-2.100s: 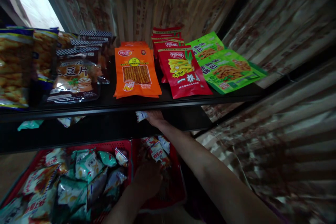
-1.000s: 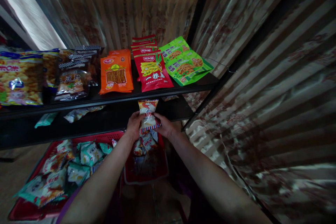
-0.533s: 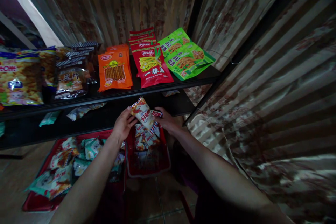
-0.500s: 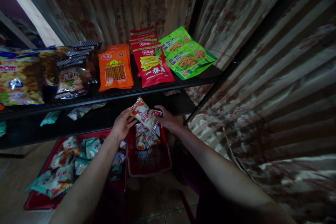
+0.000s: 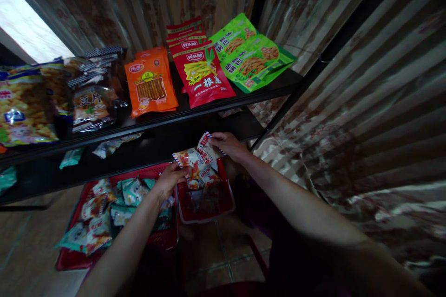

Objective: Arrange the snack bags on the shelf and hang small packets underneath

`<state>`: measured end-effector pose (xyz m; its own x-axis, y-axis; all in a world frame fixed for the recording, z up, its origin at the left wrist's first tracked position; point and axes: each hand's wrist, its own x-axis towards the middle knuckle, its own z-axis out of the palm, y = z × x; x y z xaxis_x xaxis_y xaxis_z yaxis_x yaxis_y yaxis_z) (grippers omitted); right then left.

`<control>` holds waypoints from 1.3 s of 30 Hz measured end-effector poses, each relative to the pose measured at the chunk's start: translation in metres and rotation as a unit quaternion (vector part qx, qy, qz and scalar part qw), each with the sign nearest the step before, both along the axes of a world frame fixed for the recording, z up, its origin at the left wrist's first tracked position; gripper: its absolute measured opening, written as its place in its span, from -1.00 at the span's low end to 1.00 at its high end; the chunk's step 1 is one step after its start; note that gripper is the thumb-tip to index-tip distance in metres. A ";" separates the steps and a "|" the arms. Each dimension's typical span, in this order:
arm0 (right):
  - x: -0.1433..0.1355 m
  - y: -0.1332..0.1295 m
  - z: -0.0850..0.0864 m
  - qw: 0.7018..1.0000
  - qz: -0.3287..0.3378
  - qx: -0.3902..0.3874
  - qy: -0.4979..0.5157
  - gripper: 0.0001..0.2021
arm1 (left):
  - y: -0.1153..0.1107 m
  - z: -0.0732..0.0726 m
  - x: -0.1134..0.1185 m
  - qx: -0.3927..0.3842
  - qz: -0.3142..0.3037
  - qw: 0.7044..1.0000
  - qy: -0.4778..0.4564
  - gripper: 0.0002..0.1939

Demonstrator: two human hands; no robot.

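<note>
A tiled floor (image 5: pixel 226 262) lies in dim light around the narrow red basket (image 5: pixel 209 219), which serves as the landmark here. Just left of that basket sits the wide red basket (image 5: pixel 71 264), heaped with mint-green snack packets (image 5: pixel 134 192) and white-and-orange snack packets (image 5: pixel 99 229), their print too blurred to read.

Over the narrow basket, the left hand (image 5: pixel 170 178) pinches a white-and-orange packet (image 5: pixel 188 157) by its lower left part, thumb in front. The right hand (image 5: pixel 230 145) pinches the upper right end of a stripe-edged white packet (image 5: pixel 206 151) with red lettering, which overlaps the first. More packets (image 5: pixel 208 177) lie inside the basket, just below the held pair.

Beyond the basket runs the black lower shelf (image 5: pixel 167 137); up and left of the basket it bears a small mint packet (image 5: pixel 71 158) and a pale packet (image 5: pixel 114 145).

Higher behind the basket, the upper shelf (image 5: pixel 285 82) carries green pouches (image 5: pixel 251 62) reading "锅巴", red pouches (image 5: pixel 204 76) reading "一根", orange pouches (image 5: pixel 151 86) picturing brown sticks, dark bags (image 5: pixel 92 104) showing "豆片", and yellow-and-blue bags (image 5: pixel 26 118). Farthest from the basket hangs a pleated, patterned curtain (image 5: pixel 139 4).
</note>
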<state>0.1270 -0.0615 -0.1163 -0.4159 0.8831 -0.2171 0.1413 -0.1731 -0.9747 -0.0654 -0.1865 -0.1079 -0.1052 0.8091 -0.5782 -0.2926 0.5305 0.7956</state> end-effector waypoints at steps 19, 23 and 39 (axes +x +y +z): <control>-0.003 0.016 0.008 0.989 -0.019 0.057 -0.132 -0.74 | -0.017 -0.009 0.015 0.027 0.084 0.996 -0.034 -0.55; -0.006 0.017 0.012 0.987 -0.011 0.051 -0.155 -0.72 | -0.022 -0.005 0.016 0.028 0.054 0.996 -0.067 -0.59; -0.009 0.015 0.016 0.988 0.041 0.069 -0.128 -0.72 | -0.024 0.001 0.005 0.003 0.098 0.990 -0.105 -0.80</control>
